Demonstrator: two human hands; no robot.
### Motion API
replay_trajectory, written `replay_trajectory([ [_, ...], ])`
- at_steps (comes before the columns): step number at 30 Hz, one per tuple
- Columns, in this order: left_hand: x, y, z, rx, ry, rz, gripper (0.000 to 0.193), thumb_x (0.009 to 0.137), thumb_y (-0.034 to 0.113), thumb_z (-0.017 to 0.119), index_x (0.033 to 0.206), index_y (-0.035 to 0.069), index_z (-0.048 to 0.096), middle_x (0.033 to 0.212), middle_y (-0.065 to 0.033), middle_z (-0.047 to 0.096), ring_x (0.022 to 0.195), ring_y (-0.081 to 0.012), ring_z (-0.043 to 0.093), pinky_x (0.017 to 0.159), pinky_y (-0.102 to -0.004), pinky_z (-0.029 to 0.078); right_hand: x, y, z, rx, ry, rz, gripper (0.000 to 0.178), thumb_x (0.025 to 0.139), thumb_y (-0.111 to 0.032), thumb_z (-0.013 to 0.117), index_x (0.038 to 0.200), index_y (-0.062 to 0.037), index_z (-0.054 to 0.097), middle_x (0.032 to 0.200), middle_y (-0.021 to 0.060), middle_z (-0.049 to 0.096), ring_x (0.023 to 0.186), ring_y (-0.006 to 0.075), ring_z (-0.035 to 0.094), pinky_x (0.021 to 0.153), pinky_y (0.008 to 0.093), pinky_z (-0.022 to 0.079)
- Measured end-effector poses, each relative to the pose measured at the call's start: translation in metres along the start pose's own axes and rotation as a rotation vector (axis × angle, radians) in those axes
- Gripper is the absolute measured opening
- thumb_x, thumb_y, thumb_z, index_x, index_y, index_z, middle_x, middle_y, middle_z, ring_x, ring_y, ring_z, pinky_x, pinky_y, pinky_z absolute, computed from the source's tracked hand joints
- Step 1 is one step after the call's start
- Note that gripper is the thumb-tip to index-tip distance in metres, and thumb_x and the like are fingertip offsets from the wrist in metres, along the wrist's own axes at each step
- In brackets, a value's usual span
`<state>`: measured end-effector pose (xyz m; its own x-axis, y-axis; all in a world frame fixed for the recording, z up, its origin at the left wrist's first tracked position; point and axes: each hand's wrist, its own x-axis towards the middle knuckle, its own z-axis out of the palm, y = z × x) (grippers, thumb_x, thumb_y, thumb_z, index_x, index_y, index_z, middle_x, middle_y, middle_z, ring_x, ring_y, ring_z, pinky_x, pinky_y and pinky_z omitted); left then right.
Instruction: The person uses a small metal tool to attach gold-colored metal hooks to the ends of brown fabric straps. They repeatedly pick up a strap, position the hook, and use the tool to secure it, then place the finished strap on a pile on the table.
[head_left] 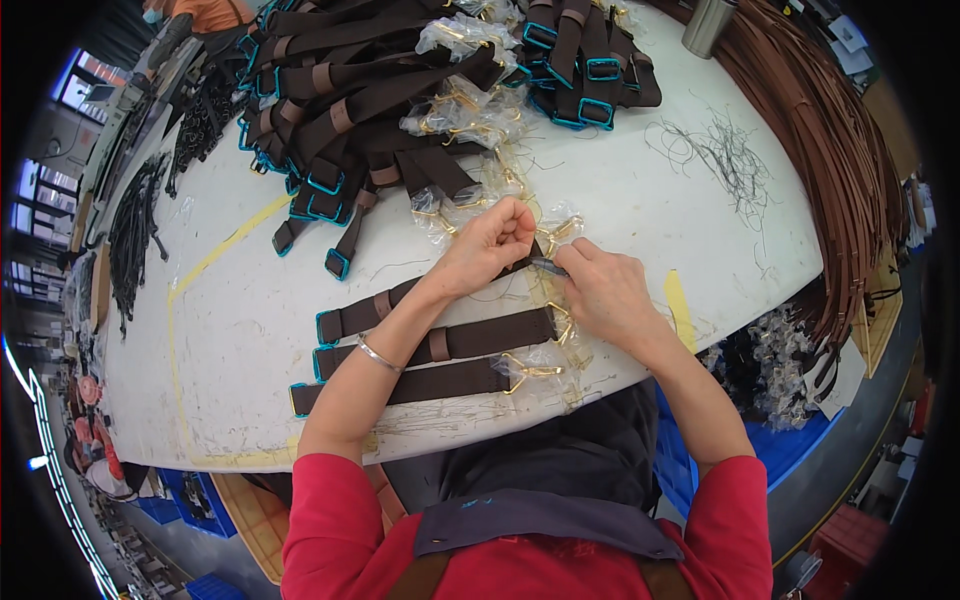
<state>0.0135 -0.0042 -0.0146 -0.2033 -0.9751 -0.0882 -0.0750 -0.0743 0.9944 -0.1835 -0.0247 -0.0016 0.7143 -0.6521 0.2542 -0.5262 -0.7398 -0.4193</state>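
Note:
My left hand (490, 243) is closed around the end of a dark brown webbing strap (365, 314) that runs left across the white table (650, 200). My right hand (600, 288) pinches a small dark tool (549, 266) at that same strap end, beside a gold metal clasp in clear plastic wrap (562, 230). Two more brown straps (480, 338) with teal end buckles and wrapped gold clasps (535, 370) lie side by side just below my hands, near the table's front edge.
A large heap of brown straps with teal buckles (390, 100) fills the far side of the table. Loose thread scraps (725, 155) lie at right, a metal cup (708, 25) stands at the back. Brown cords (840, 170) hang along the right edge. Blue crates (760, 440) sit below.

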Motion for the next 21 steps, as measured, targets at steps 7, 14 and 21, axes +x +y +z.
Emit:
replay_trajectory([
  [7,0.0007,0.0032,0.0001,-0.036,0.016,-0.02,0.019,0.082,-0.007,0.052,0.095,0.005,0.045,0.079,0.0025,0.048,0.07,-0.0034,0.045,0.062,-0.0179,0.04,-0.0032,0.0044,0.0024,0.129,-0.015,0.058,0.014,0.076,-0.01,0.06,0.088,-0.0057,0.053,0.08,0.0084,0.057,0.069,0.03,0.06,0.059,0.0422,0.047],
  [14,0.0012,0.0014,-0.0007,-0.027,0.005,-0.019,0.018,0.083,-0.002,0.053,0.095,0.007,0.044,0.078,0.0035,0.049,0.065,-0.0023,0.044,0.055,-0.0168,0.037,0.0,0.0004,0.0011,0.092,-0.035,0.049,0.015,0.076,-0.011,0.061,0.088,-0.0057,0.053,0.082,0.0089,0.057,0.069,0.0299,0.06,0.059,0.0423,0.047],
  [21,0.0003,0.002,0.0001,-0.018,0.015,-0.024,0.018,0.083,-0.004,0.052,0.096,0.005,0.044,0.078,0.0027,0.048,0.065,-0.0028,0.045,0.054,-0.0175,0.038,0.0013,0.0016,0.0077,0.065,-0.012,-0.005,0.016,0.075,-0.011,0.062,0.085,-0.0046,0.051,0.08,0.0089,0.056,0.067,0.0296,0.06,0.056,0.0411,0.047],
])
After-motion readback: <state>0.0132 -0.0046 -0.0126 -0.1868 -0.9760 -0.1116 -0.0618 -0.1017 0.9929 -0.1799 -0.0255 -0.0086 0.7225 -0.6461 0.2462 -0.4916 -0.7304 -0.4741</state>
